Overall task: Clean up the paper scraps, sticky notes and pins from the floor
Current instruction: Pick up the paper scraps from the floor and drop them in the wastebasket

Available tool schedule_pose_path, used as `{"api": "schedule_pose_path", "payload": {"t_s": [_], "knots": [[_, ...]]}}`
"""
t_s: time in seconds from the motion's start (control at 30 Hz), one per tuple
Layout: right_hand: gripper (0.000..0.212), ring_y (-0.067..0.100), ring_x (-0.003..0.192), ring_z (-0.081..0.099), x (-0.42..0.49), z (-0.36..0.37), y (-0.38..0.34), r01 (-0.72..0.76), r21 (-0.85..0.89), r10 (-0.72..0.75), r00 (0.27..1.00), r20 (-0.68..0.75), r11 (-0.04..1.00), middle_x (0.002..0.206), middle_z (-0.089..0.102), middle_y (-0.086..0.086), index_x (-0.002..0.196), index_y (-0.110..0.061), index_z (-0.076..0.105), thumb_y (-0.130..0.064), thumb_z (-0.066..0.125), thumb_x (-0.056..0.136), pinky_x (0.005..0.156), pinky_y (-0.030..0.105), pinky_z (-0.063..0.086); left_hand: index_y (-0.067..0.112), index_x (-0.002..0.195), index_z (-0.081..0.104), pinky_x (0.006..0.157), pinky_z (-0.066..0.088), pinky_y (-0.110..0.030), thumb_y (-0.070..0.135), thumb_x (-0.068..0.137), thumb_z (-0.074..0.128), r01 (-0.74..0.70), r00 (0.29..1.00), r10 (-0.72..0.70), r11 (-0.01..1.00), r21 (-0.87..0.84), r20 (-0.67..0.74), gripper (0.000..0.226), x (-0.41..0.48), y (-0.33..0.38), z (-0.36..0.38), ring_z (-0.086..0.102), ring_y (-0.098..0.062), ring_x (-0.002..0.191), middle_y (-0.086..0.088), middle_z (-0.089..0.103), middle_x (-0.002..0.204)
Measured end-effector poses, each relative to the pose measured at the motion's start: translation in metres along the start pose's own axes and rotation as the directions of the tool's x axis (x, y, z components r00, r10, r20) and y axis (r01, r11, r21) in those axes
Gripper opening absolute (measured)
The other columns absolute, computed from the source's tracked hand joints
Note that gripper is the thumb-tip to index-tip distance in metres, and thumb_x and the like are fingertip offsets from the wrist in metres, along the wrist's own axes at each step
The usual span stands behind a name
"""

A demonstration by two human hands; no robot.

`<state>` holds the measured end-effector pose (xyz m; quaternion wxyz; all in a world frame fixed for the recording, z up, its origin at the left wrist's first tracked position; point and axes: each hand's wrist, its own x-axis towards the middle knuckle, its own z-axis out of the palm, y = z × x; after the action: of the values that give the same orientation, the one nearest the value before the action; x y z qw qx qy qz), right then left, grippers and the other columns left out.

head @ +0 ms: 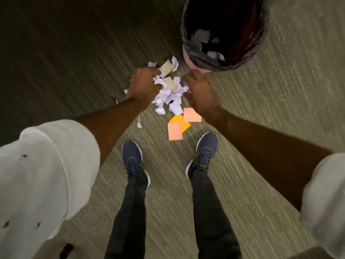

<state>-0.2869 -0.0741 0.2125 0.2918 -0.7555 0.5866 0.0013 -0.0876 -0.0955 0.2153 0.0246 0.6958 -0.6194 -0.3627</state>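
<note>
A heap of torn white paper scraps (170, 94) lies on the carpet in front of my feet, with two beige pieces on top. My left hand (143, 85) is on the heap's left side, its fingers curled into the scraps. My right hand (197, 90) is at the heap's right edge with its fingers bent down toward the paper; whether it holds any is hidden. Two pink sticky notes (192, 114) and an orange one (178, 119) lie just nearer to me. No pins are visible.
A bin (190, 58) lined with a dark bag stands right behind the heap, with several scraps inside. A few stray scraps (139, 124) lie left of the heap. My shoes (132, 156) stand close behind the sticky notes on ribbed carpet.
</note>
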Motion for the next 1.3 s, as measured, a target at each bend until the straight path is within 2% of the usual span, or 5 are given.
{"api": "schedule_pose_path", "payload": {"t_s": [0.23, 0.43, 0.8, 1.13, 1.3], "knots": [[0.057, 0.039, 0.108, 0.058, -0.009, 0.092, 0.008, -0.037, -0.058, 0.046, 0.984, 0.171, 0.998, 0.137, 0.047, 0.015, 0.133, -0.011, 0.052, -0.008, 0.075, 0.081, 0.089, 0.043, 0.051, 0.017, 0.128, 0.062, 0.104, 0.044, -0.035, 0.022, 0.079, 0.082, 0.048, 0.992, -0.050, 0.999, 0.019, 0.117, 0.054, -0.013, -0.075, 0.074, 0.055, -0.027, 0.123, -0.009, 0.061, 0.131], [0.062, 0.040, 0.132, 0.044, 0.002, 0.166, 0.033, -0.001, -0.117, 0.027, 0.974, 0.225, 0.993, 0.147, 0.042, 0.018, 0.140, -0.010, 0.047, -0.014, 0.075, 0.084, 0.107, 0.044, 0.038, 0.019, 0.148, 0.038, 0.114, 0.035, -0.055, 0.026, 0.081, 0.078, -0.243, 0.943, 0.129, 0.896, 0.371, 0.307, 0.078, -0.004, -0.107, 0.128, 0.007, -0.037, 0.153, -0.011, 0.015, 0.164], [0.074, 0.049, 0.144, 0.024, 0.043, 0.264, 0.059, 0.008, -0.318, 0.049, 0.984, 0.173, 0.948, 0.159, 0.026, 0.017, 0.153, -0.022, 0.021, -0.040, 0.060, 0.092, 0.101, 0.061, 0.046, 0.037, 0.158, 0.005, 0.099, 0.043, -0.069, 0.048, 0.074, 0.082, -0.229, 0.961, 0.099, 0.808, 0.543, 0.259, 0.114, 0.035, -0.149, 0.205, -0.012, -0.053, 0.147, -0.014, -0.019, 0.165], [0.056, 0.045, 0.111, 0.054, 0.049, 0.258, 0.059, 0.091, -0.210, -0.076, 0.994, 0.076, 0.973, 0.143, 0.044, 0.018, 0.137, -0.016, 0.050, -0.007, 0.061, 0.083, 0.086, 0.048, 0.052, 0.022, 0.142, 0.050, 0.107, 0.045, -0.056, 0.004, 0.089, 0.064, -0.261, 0.961, 0.209, 0.898, 0.355, 0.180, 0.057, 0.054, -0.167, 0.219, 0.003, -0.037, 0.153, -0.006, 0.013, 0.166], [0.031, 0.043, 0.098, 0.060, 0.052, 0.247, 0.049, 0.065, -0.224, -0.046, 0.995, 0.089, 0.972, 0.137, 0.049, 0.017, 0.119, -0.011, 0.061, -0.011, 0.055, 0.088, 0.078, 0.046, 0.051, 0.006, 0.118, 0.067, 0.095, 0.052, -0.038, 0.002, 0.092, 0.058, -0.209, 0.978, 0.196, 0.925, 0.318, 0.072, 0.028, 0.052, -0.169, 0.210, 0.060, -0.032, 0.118, -0.014, 0.061, 0.125]]}}
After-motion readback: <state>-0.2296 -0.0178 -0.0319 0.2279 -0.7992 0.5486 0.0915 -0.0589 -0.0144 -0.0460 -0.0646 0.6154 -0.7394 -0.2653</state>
